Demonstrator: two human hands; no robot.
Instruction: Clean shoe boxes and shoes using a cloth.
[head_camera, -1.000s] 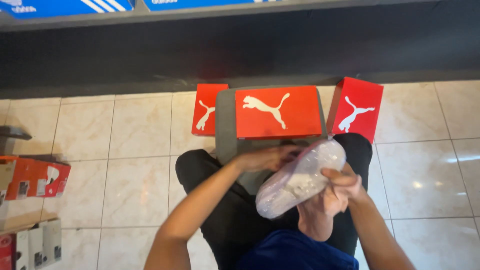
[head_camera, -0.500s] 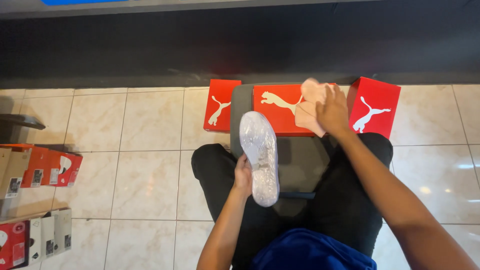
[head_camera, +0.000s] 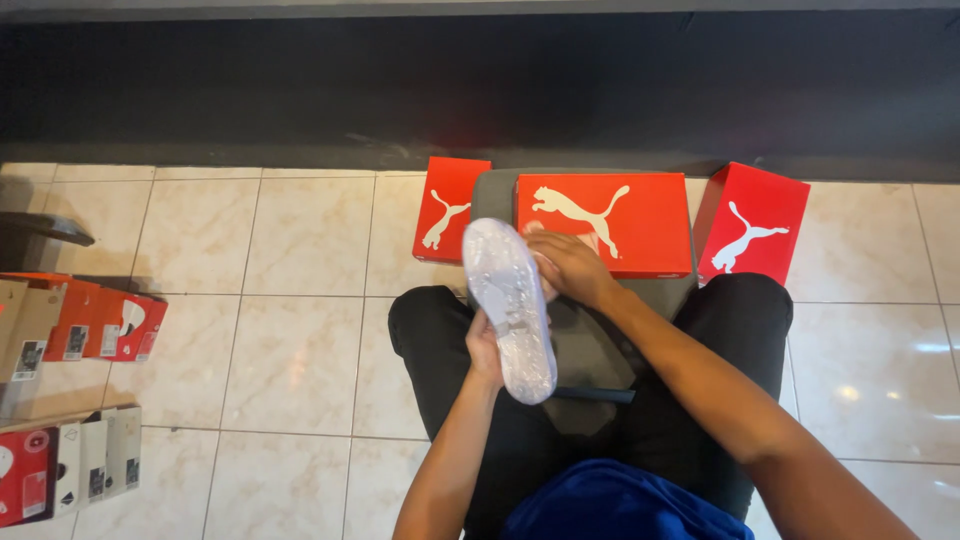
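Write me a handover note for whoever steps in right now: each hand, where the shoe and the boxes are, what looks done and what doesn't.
Left hand: grips the white shoe from behind, sole toward the camera, toe end away, above the lap.
Right hand: at the shoe's upper side near the toe end; what the fingers do there is hidden.
Red shoebox with lid shut sits just beyond the knees; two more red boxes stand on the tiled floor, one left, one right.
Stacked boxes lie at far left.
Done: shoe is out and in hand.
Left: shoe is not in any box.
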